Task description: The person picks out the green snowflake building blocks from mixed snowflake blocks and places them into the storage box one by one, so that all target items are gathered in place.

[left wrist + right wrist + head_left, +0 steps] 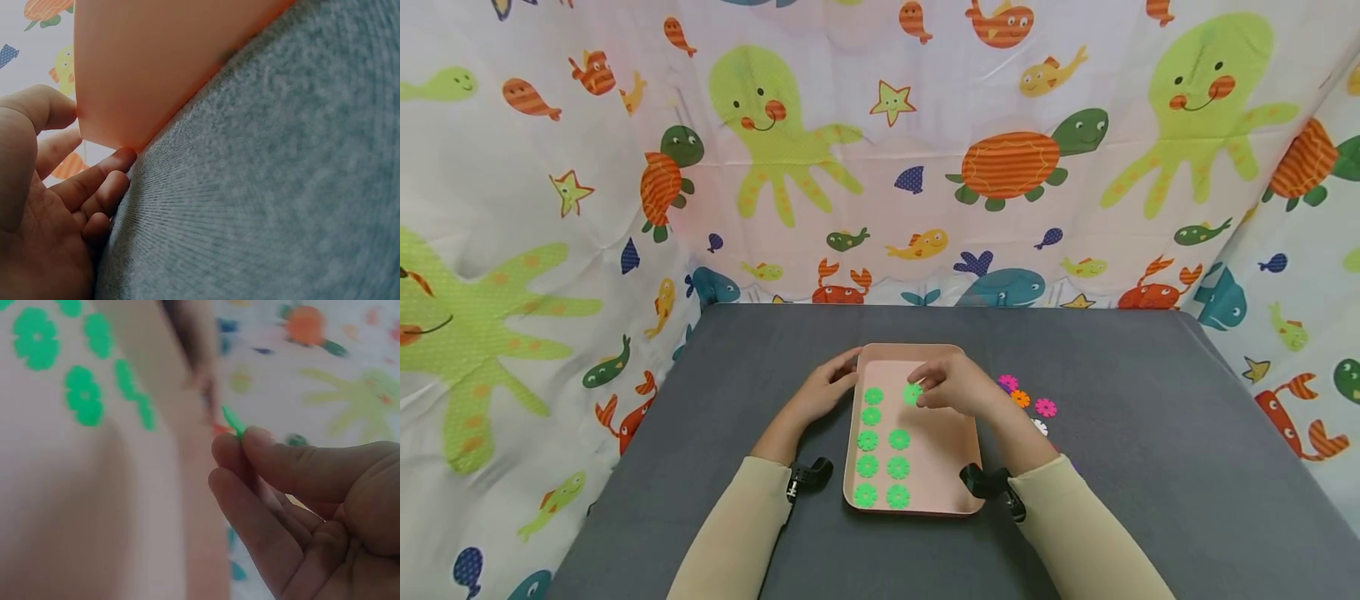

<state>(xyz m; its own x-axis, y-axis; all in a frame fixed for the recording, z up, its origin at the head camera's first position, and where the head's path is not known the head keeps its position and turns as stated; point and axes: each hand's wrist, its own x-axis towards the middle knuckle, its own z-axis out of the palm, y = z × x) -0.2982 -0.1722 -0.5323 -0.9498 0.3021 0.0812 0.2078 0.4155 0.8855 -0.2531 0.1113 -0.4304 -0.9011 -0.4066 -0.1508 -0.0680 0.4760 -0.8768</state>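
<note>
My right hand (951,385) is over the upper right of a shallow pink tray (951,483). Between thumb and fingers it pinches a green flower-shaped disc (232,421), seen edge-on in the right wrist view. On the tray, more green flower-shaped discs (867,440) lie flat in two columns at the left. My left hand (822,392) is at the tray's far left corner. In the left wrist view its thumb and fingertips (128,156) touch the outside of the tray's corner, the fingers loosely bent.
To the right of the tray, partly behind my right forearm, lie several loose discs: pink (1046,407), orange (1019,398) and white (1039,427). The grey table (760,350) meets a curtain (880,233) printed with sea animals behind and at both sides.
</note>
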